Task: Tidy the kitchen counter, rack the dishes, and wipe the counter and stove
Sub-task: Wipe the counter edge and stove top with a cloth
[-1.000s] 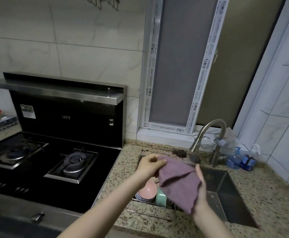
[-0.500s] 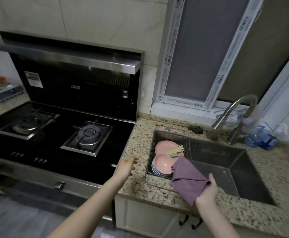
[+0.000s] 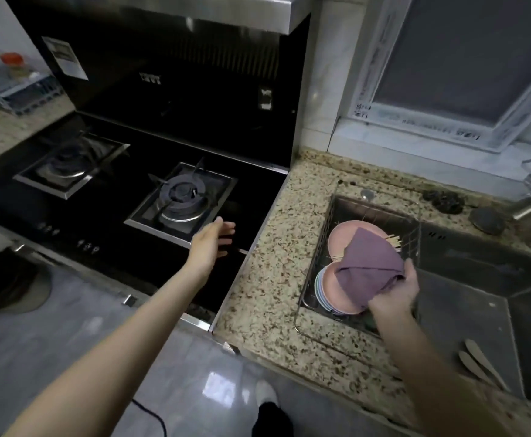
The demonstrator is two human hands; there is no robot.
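Observation:
My right hand (image 3: 395,294) grips a purple cloth (image 3: 368,268) above the wire dish rack (image 3: 322,228) that sits in the left part of the sink. Pink plates (image 3: 341,234) and a stack of pink and blue bowls (image 3: 328,290) stand in the rack, with chopsticks (image 3: 393,241) partly under the cloth. My left hand (image 3: 212,242) reaches out with straight fingers over the right front of the black glass stove (image 3: 115,216), holding nothing. A speckled granite counter (image 3: 267,279) lies between stove and sink.
Two gas burners (image 3: 182,197) sit in the stove under a steel hood (image 3: 226,11). The dark sink basin (image 3: 478,294) holds wooden utensils (image 3: 478,364). A faucet (image 3: 529,206) and a drain plug (image 3: 486,219) are at the right. A wire basket (image 3: 18,89) stands far left.
My left hand let go of the cloth and swung left over the stove. My right hand keeps the cloth over the rack. My head has tilted down and closer.

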